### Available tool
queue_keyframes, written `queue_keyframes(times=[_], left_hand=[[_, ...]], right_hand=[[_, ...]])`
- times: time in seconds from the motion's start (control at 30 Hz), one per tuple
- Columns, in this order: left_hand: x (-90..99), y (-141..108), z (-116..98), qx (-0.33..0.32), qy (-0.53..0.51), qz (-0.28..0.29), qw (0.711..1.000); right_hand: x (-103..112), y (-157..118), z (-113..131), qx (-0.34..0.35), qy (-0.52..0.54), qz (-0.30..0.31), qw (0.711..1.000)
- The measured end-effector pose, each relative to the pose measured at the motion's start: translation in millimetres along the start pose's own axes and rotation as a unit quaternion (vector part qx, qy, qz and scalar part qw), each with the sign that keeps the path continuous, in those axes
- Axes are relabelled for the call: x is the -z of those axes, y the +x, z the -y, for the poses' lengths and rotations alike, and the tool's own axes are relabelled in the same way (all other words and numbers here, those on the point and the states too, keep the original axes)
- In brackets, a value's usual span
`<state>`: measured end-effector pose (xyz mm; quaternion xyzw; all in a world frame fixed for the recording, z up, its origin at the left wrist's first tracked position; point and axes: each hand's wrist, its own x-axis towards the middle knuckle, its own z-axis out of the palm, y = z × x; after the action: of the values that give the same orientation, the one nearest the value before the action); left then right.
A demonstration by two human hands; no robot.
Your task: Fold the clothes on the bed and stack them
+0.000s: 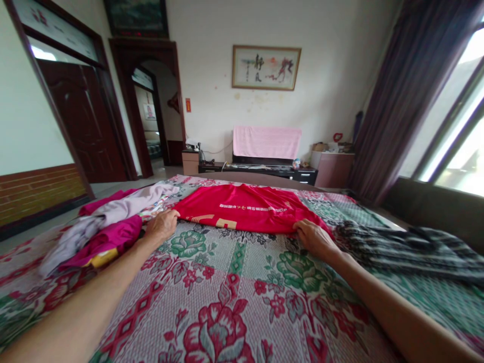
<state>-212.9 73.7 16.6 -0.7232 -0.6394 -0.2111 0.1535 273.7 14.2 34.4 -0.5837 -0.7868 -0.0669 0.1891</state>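
Note:
A red shirt [242, 206] with pale lettering and a gold patch lies spread on the far part of a flowered bedspread [242, 262]. My left hand [163, 225] pinches its near left corner. At the near right edge, my right hand [313, 237] grips the cloth between thumb and fingers. The fabric runs fairly straight between both hands, with a few wrinkles toward the back. The fingertips under the cloth are hidden.
Crumpled magenta and pale clothes [113, 222] lie left of my left arm. A dark striped garment [408, 247] rests to the right. Beyond the bed, a low black cabinet [304, 176] stands under a pink cloth [266, 141]. A dark curtain [397, 85] hangs at the right.

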Motion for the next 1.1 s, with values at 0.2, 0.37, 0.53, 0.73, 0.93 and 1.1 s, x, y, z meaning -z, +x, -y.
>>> queue_keyframes(times=[0.2,0.37,0.53,0.73,0.93,1.1], left_hand=[[5.0,0,17,0.003,0.028,0.036,0.999],[15.9,-4,36,0.075,0.079,0.108,0.988],[15.3,-9,40,0.090,0.143,0.107,0.980],[23.4,-6,29,0.154,0.145,0.083,0.974],[29.4,-5,26,0.084,0.131,0.014,0.988],[46.1,-1,12,0.112,0.127,0.098,0.981]], right_hand=[[-5,0,-2,-0.013,0.001,-0.011,1.000],[-3,-1,1,-0.018,0.000,-0.004,1.000],[-6,-1,-2,-0.014,-0.003,-0.007,1.000],[-8,0,-3,-0.015,-0.015,-0.016,1.000],[-9,-1,-4,-0.010,-0.013,-0.022,1.000],[-14,0,-9,0.003,-0.005,-0.028,1.000]])
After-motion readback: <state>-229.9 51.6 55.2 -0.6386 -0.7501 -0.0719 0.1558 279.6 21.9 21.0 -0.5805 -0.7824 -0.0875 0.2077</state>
